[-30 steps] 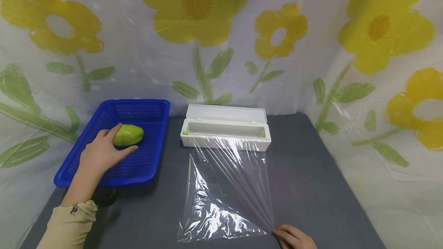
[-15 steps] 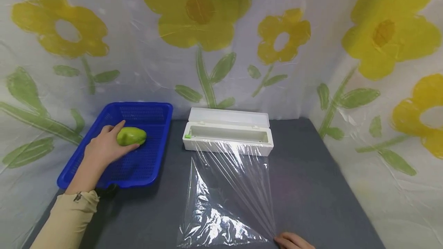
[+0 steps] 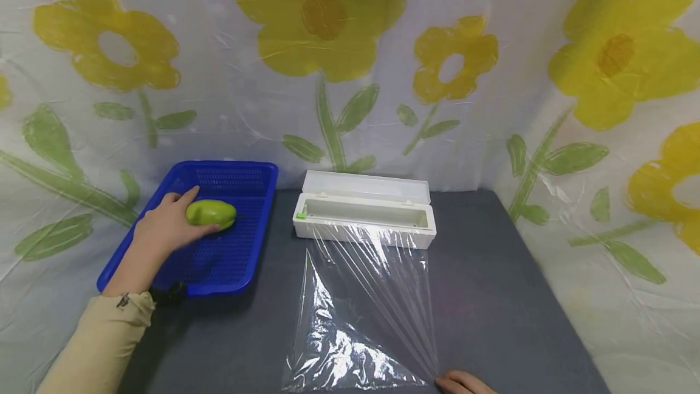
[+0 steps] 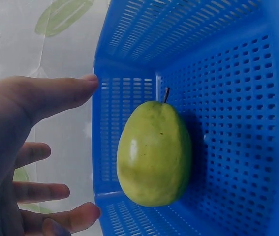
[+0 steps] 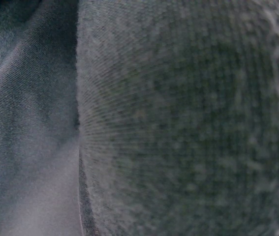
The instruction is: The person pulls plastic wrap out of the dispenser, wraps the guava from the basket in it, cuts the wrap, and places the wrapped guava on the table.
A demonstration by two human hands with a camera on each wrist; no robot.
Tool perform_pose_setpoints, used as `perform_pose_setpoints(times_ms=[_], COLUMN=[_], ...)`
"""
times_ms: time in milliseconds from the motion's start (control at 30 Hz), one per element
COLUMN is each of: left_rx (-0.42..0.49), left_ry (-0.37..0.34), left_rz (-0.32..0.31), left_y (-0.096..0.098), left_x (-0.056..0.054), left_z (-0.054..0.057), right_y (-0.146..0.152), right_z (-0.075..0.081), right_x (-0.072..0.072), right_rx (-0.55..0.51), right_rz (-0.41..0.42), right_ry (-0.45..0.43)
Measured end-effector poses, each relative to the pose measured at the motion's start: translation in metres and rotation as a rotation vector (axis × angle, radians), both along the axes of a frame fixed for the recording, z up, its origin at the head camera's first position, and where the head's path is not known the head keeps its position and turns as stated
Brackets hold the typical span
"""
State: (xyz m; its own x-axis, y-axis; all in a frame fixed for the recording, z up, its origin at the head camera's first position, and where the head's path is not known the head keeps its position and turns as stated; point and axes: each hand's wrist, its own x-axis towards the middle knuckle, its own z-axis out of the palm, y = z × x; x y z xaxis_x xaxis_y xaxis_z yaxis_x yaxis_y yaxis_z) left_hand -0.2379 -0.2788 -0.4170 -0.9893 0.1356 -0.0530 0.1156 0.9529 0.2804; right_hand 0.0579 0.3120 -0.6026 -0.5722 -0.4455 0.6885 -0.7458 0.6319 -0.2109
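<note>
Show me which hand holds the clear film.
The right hand pinches the clear film; the left hand is by the green fruit in the basket.

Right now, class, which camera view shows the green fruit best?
The left wrist view: there the green fruit looks largest, uncovered, stem showing. The head view shows it smaller, partly covered by the left hand; the right wrist view shows only fabric, no fruit.

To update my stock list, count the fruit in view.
1: a green fruit, in the basket. The left forearm hides part of the basket, so another may be hidden.
</note>
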Motion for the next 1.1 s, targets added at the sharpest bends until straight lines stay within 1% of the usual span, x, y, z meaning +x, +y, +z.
perform_pose_setpoints(times_ms=[100,200,367,700,833,1000,1100], left_rx=[-0.011,-0.018,-0.022,-0.022,-0.026,-0.022,-0.022], left_ry=[-0.003,-0.007,-0.016,-0.029,-0.033,-0.046,-0.053], left_rz=[-0.003,-0.009,-0.013,-0.012,-0.012,-0.009,-0.005], left_y=[-0.001,-0.002,-0.005,-0.012,-0.016,-0.02,-0.021], left_x=[-0.003,-0.005,-0.007,-0.013,-0.017,-0.02,-0.022], left_z=[0.0,0.001,-0.001,-0.008,-0.011,-0.013,-0.013], right_y=[-0.003,-0.006,-0.01,-0.01,-0.01,-0.009,-0.008], right_z=[0.003,0.005,0.006,0.0,0.001,-0.001,-0.004], right_x=[0.001,0.002,0.0,-0.005,-0.005,-0.005,-0.006], right_rx=[-0.005,-0.012,-0.031,-0.01,-0.006,-0.024,-0.051], right_rz=[0.001,0.012,0.034,0.09,0.08,0.064,0.068], right_ry=[-0.008,0.004,0.051,0.172,0.169,0.125,0.095])
